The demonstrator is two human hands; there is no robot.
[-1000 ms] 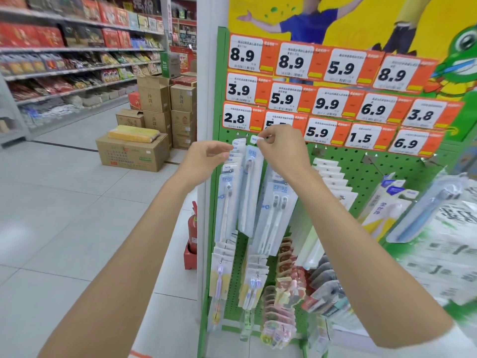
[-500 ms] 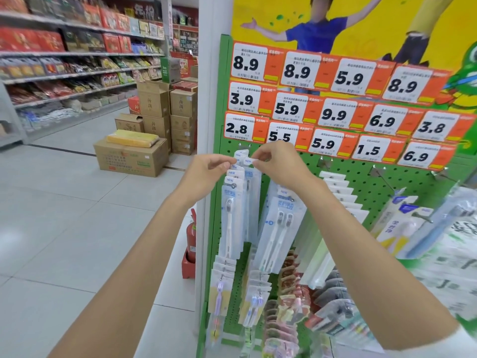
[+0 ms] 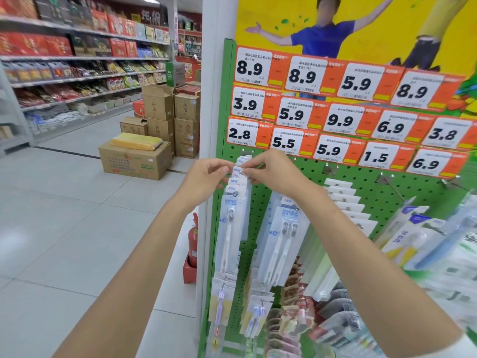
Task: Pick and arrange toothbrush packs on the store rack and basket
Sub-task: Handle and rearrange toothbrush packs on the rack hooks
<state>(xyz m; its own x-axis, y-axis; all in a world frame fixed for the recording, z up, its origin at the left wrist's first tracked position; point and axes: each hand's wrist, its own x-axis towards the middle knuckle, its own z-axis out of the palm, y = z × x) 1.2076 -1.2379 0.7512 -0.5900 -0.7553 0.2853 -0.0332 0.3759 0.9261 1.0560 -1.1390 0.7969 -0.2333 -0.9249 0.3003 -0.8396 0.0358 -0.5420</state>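
At rack [image 3: 387,192], both hands [image 3: 206,177] [image 3: 275,171], seemingly pinching pack [image 3: 238,170] tab

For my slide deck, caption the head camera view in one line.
Left hand and right hand pinch tabs of toothbrush packs hung on a green pegboard rack under price tags.

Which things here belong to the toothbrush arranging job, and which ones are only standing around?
Belong to the job: left hand, right hand, both pinching the tabs of the single-brush packs; twin-brush packs; green pegboard rack.
Only standing around: cardboard boxes, fire extinguisher, snack shelves.
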